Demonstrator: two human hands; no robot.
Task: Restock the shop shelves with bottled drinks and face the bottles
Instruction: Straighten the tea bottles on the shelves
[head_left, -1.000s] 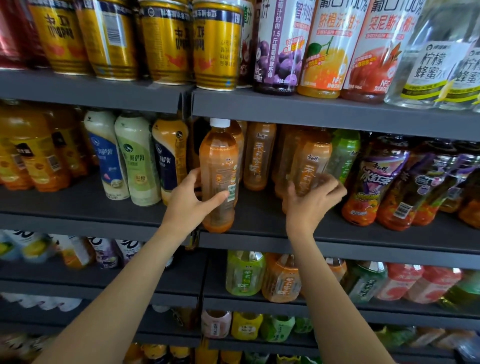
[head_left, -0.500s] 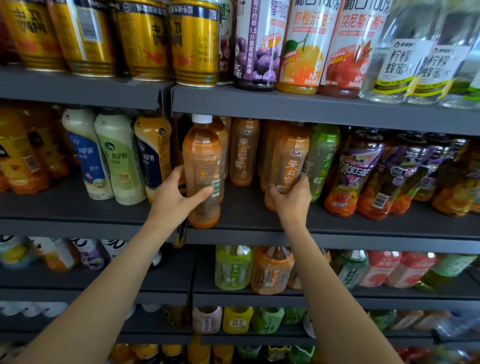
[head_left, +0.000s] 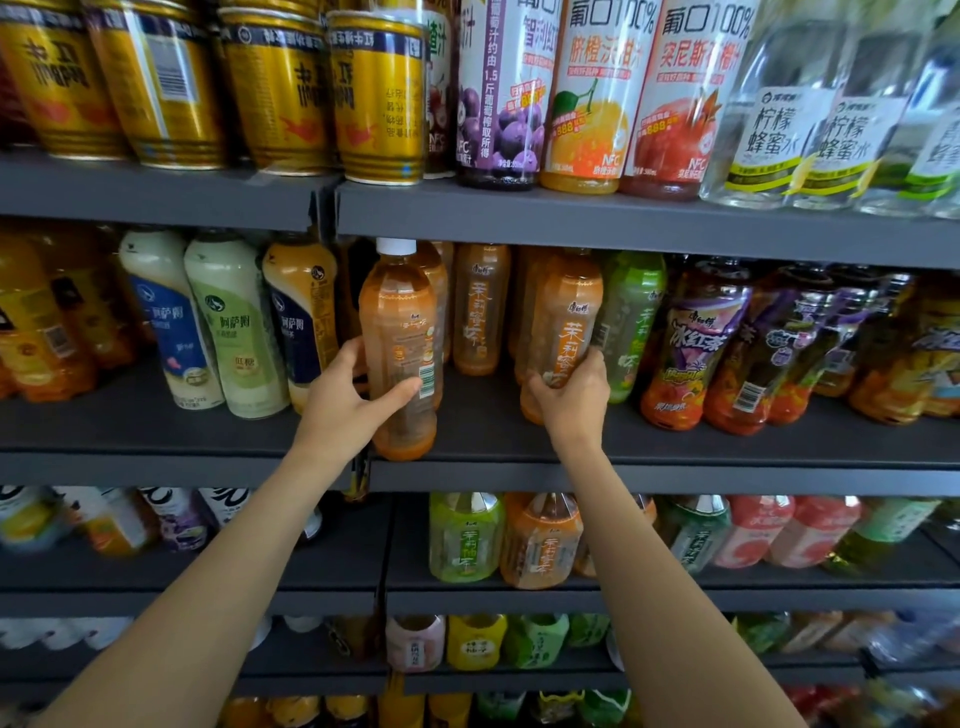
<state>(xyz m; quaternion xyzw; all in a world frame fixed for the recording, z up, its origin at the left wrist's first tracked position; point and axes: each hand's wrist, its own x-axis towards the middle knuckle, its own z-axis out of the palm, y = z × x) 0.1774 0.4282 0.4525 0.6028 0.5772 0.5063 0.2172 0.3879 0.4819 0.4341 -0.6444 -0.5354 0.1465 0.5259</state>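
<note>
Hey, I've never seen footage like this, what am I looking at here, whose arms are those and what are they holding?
There is no machine: these are a person's two bare arms, filmed by a wide-angle camera worn on their head, looking forward and down at shop shelves.

The left hand grips an orange bottle with a white cap, its barcode side facing out. The right hand grips a second orange bottle, its front label facing out. Both stand on the middle shelf.

Beside them are a green bottle and dark iced tea bottles; to the left, milk tea bottles. The shelf above holds gold cans and juice bottles. More drinks fill the lower shelves.
</note>
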